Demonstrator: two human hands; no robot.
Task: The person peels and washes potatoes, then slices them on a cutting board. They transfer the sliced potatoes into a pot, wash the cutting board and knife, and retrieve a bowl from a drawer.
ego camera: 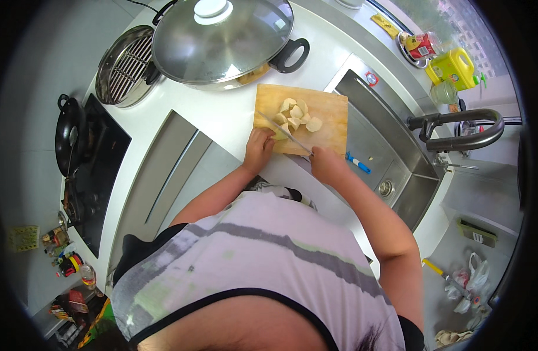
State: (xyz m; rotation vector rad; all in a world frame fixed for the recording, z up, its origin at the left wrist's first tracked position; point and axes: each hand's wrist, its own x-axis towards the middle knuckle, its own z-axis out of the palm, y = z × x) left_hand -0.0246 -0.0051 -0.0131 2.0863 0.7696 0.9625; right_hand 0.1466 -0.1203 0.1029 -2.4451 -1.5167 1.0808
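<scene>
A wooden cutting board (330,136) bridges the counter and the near left part of the sink. Several pale chunks (296,112), which look like peeled potato, lie in a loose pile on it. My right hand (329,166) grips a knife (291,137) by its handle, the blade slanting across the board toward the upper left. At the board's left edge, my left hand (258,147) has its fingertips on a larger pale piece (279,132), beside the blade. Part of that piece is hidden by the blade and fingers.
A large lidded steel pan (220,44) stands beyond the board, with a steamer pot (127,66) to its left. In the steel sink (376,145) lies a blue-handled peeler (359,163); a faucet (462,129) arches over it. A black wok (70,131) sits on the cooktop (104,145).
</scene>
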